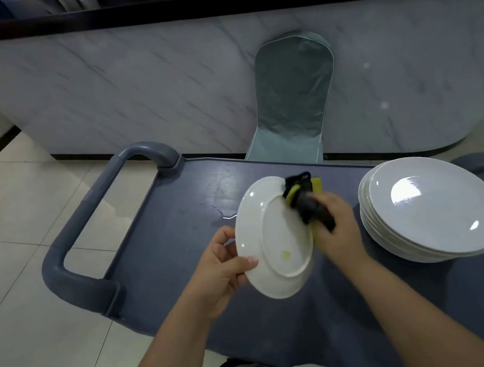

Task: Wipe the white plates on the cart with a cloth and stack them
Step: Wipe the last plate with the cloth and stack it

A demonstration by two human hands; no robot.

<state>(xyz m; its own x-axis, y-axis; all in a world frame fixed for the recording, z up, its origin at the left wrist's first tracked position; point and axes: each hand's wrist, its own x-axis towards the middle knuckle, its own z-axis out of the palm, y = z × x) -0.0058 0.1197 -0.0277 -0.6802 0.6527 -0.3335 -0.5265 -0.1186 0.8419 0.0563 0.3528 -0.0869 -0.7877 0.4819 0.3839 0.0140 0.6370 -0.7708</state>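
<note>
My left hand [223, 268] grips a white plate [272, 239] by its left rim and holds it tilted above the cart, underside toward me. A small yellowish spot shows near the plate's foot ring. My right hand [337, 227] holds a dark and yellow cloth [306, 199] bunched against the plate's upper right edge. A stack of several white plates [433, 207] stands on the right part of the cart.
The grey-blue cart top [175, 236] has a small puddle [223, 214] left of the held plate. Its curved handle [91, 214] sticks out to the left. A covered chair back [294, 96] stands behind the cart against a marble-look counter wall. Tiled floor lies left.
</note>
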